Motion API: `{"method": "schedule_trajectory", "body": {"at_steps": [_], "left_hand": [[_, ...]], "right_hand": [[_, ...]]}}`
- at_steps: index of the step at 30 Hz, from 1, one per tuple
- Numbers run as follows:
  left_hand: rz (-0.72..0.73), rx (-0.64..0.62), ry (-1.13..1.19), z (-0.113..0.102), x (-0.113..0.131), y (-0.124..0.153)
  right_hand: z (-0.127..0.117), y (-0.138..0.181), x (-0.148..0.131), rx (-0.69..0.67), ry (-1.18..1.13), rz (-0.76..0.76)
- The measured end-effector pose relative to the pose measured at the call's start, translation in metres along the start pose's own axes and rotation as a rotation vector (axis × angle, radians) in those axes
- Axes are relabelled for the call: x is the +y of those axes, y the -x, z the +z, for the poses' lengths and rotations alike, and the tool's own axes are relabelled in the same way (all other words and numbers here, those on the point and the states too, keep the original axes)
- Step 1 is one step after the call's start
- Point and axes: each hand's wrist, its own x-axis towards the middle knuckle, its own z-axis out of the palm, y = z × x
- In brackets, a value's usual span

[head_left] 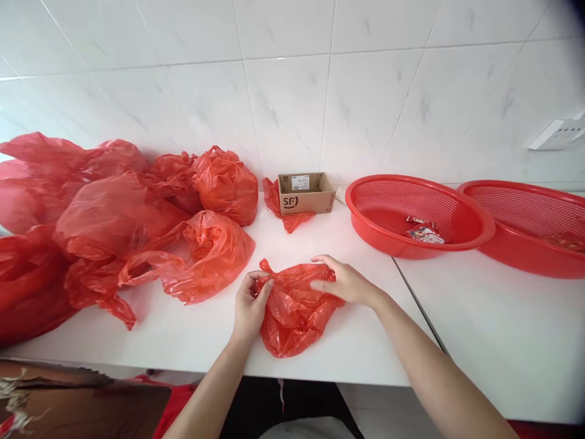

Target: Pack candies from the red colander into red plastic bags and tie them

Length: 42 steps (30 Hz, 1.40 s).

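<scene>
A crumpled red plastic bag lies on the white table in front of me. My left hand pinches the bag's upper left edge between thumb and fingers. On the bag's right side rests my right hand, its thumb and fingers spread apart against the plastic. Whether anything is inside the bag cannot be made out.
Several filled red bags are heaped at the left. A small cardboard box stands near the tiled wall, on another red bag. At the right are a red basket holding small packets and a second red basket.
</scene>
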Motion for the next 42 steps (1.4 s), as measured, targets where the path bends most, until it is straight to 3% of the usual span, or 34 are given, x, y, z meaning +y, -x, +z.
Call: {"method": "schedule_trajectory", "body": {"at_steps": [2,4,7,10,18,20,23,28,33,38,42], "left_hand": [[0.033,0.077,0.016,-0.003,-0.002,-0.002],[0.057,0.145,0.032,-0.006,-0.004,-0.005],[0.069,0.202,0.031,-0.007,-0.004,-0.008],[0.053,0.174,-0.012,-0.005,-0.002,-0.008],[-0.047,-0.189,-0.221,0.006,0.003,0.000],[-0.051,-0.184,-0.230,0.006,0.003,-0.002],[-0.040,-0.040,-0.187,0.005,0.003,-0.006],[-0.082,0.112,-0.084,0.002,0.004,-0.011],[-0.225,0.089,0.056,-0.005,-0.003,-0.012],[-0.409,-0.039,0.316,-0.010,0.004,-0.010],[-0.508,-0.128,0.483,-0.006,0.014,-0.006]], "right_hand": [[0.005,0.002,-0.003,-0.146,-0.059,0.048],[0.005,0.000,-0.003,-0.158,-0.125,0.066],[-0.006,-0.007,0.002,0.121,-0.246,0.051],[-0.021,-0.012,0.007,0.414,-0.348,0.019],[-0.043,-0.016,0.024,0.767,-0.284,-0.058],[-0.043,-0.016,0.025,0.778,-0.249,-0.064],[-0.043,-0.014,0.019,0.734,-0.200,-0.060],[-0.045,-0.008,0.009,0.548,-0.138,-0.030],[-0.050,-0.005,0.015,0.406,-0.194,0.051],[-0.058,-0.006,0.019,0.480,-0.396,0.058],[-0.057,-0.004,0.009,0.493,-0.292,0.058]]}}
